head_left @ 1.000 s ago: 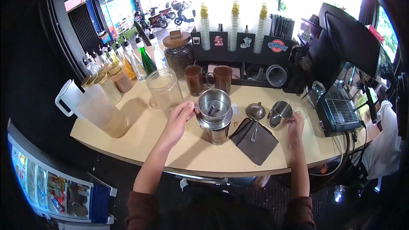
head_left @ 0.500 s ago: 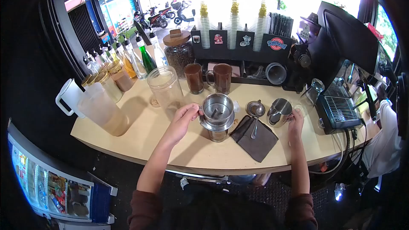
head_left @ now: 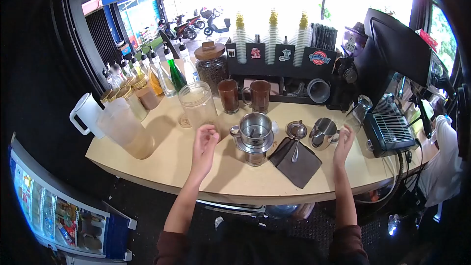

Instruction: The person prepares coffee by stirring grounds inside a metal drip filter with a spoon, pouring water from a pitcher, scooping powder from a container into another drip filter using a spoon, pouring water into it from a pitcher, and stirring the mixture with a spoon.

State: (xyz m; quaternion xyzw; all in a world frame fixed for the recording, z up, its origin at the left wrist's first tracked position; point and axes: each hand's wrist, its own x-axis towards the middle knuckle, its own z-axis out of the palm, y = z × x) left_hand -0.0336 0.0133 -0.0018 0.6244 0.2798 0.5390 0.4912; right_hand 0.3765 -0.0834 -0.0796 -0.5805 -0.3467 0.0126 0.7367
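Observation:
A metal drip coffee filter (head_left: pixel 256 130) sits on top of a small glass (head_left: pixel 255 159) near the middle of the counter. My left hand (head_left: pixel 203 148) is in the air left of the filter's handle, holding nothing, its fingers loosely bent. A steel milk pitcher (head_left: pixel 323 133) stands on the counter to the right. Just right of its handle is my right hand (head_left: pixel 344 145), empty, with fingers loosely bent and apart from the handle. Between filter and pitcher, a small strainer (head_left: pixel 296 130) and a spoon (head_left: pixel 295 153) lie by a folded dark cloth (head_left: pixel 300 168).
Behind stand two mugs of brown drink (head_left: pixel 228 97), a clear jar (head_left: pixel 197 105) and a coffee bean jar (head_left: pixel 211 68). Plastic pitchers (head_left: pixel 125 130) and pump bottles (head_left: pixel 172 71) line the left. A cup organiser (head_left: pixel 294 61) is at the back; an espresso machine (head_left: pixel 395 125) stands right.
My left hand has let go of the filter's handle and moved left. My right hand has come off the pitcher's handle, slightly to the right. The view has shifted slightly.

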